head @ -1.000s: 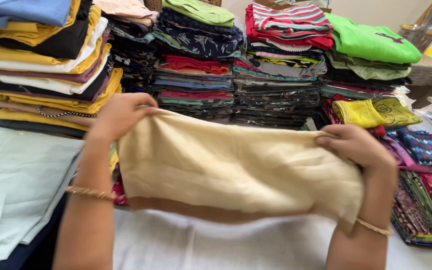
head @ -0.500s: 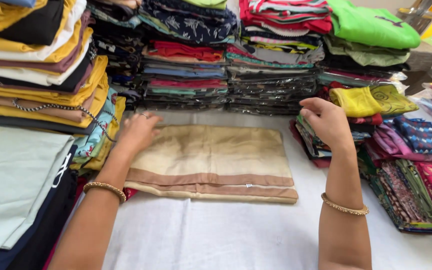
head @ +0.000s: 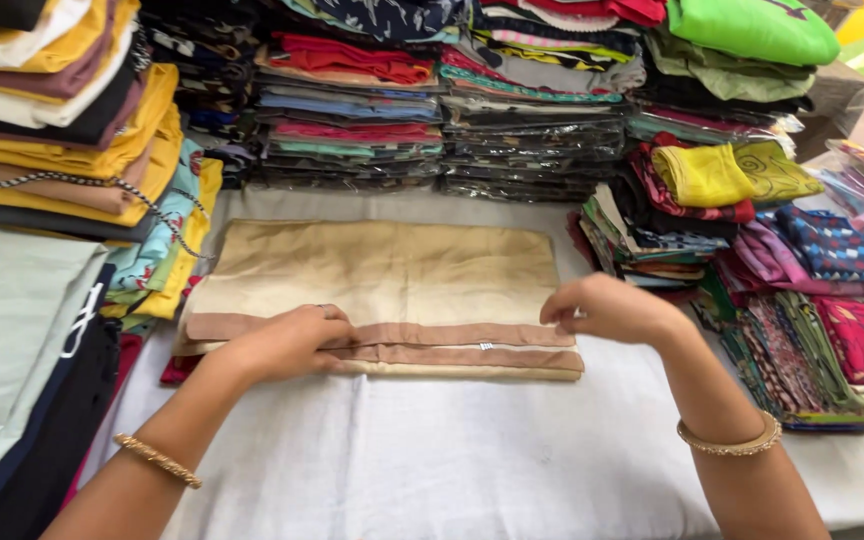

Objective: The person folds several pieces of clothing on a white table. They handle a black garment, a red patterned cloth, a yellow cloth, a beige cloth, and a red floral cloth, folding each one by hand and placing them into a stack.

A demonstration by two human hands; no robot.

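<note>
- Head view: a folded beige garment lies flat on a table covered with a white cloth, ringed on three sides by stacks of folded clothing.
- The left hand rests palm-down on the garment's near edge, fingers loosely curled over the brown border band that runs along the front fold; it presses on the fabric and does not clamp it.
- The right hand sits at the garment's right near corner, fingers drawn together as if pinching the edge of the band; whether cloth is actually caught between the fingertips cannot be told from here.
- A gold bangle circles the left wrist, and a second bangle the right.
- The garment looks light and soft: thin woven cloth, limp, likely to sag and lose its fold if lifted by one point.
- Its surface appears smooth with a slight sheen, so the layers may slide over one another.
- The best hold, by this view, is along the stitched band at both near corners, where the fabric is doubled and firmer, with both hands kept well apart.
- To the left stands a yellow and white pile; to the right, patterned folded pieces; behind, plastic-wrapped packs.
</note>
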